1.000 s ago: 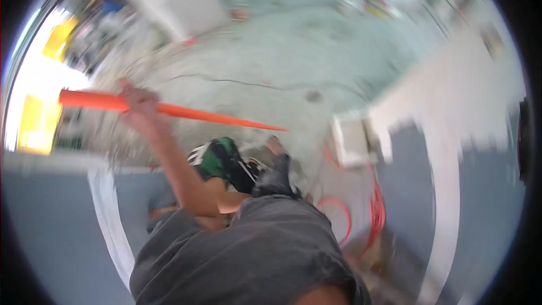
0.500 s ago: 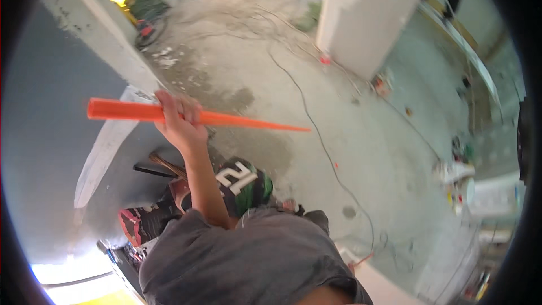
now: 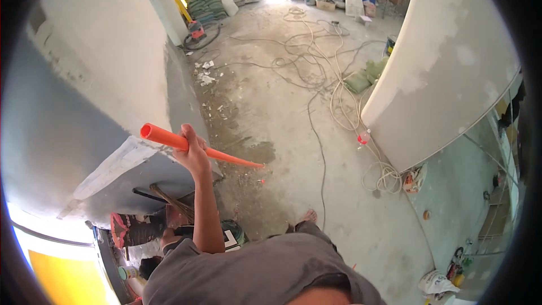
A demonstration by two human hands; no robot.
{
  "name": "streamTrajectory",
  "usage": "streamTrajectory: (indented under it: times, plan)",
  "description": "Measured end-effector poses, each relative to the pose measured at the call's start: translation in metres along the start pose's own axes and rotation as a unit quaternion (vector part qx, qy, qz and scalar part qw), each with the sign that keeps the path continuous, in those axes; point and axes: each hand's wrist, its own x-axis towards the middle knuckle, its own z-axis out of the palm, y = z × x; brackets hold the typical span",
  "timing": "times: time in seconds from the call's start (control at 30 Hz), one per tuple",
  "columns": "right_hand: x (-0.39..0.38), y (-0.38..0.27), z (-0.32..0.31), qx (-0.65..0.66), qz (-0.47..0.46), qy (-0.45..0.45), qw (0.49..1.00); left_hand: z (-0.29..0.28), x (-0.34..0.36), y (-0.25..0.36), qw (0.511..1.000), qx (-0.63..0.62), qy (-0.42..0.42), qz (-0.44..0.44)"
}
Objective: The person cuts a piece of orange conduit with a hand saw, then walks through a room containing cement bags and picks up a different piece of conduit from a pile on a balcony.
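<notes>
My left hand (image 3: 195, 151) is wrapped round a long orange pipe (image 3: 228, 158) near its open, hollow end. From there the pipe slants down to the right, and its far end is over the rough, dusty concrete floor. The left forearm reaches up from the grey shirt at the lower edge. A grey and white wall (image 3: 124, 164) stands close to the left of this hand. My right hand is out of sight; a small orange tip (image 3: 354, 266) peeks out past the shirt on the right.
Loose cables (image 3: 316, 73) sprawl over the floor ahead. A pale pillar (image 3: 446, 62) rises at right, with a clear bottle (image 3: 363, 136) by its base. Stacked green sacks (image 3: 209, 7) and a red vacuum cleaner (image 3: 196, 31) stand far left. A white bag (image 3: 437, 283) lies lower right.
The view has tilted up, showing more of the room ahead. The orange pipe, nearly level before, now slopes more steeply down to the right. My left hand still grips it.
</notes>
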Motion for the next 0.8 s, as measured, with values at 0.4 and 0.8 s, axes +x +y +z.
streamTrajectory:
  times: [0.4,0.8]
  plan:
    - [0.003,-0.577,0.382,-0.207,-0.392,-0.011,0.896,0.067,0.068,-0.203,0.961,0.213,0.170,-0.046]
    - [0.021,-0.646,0.491,-0.166,-0.296,0.036,0.940,0.226,0.213,-0.546,0.901,0.394,-0.053,-0.174]
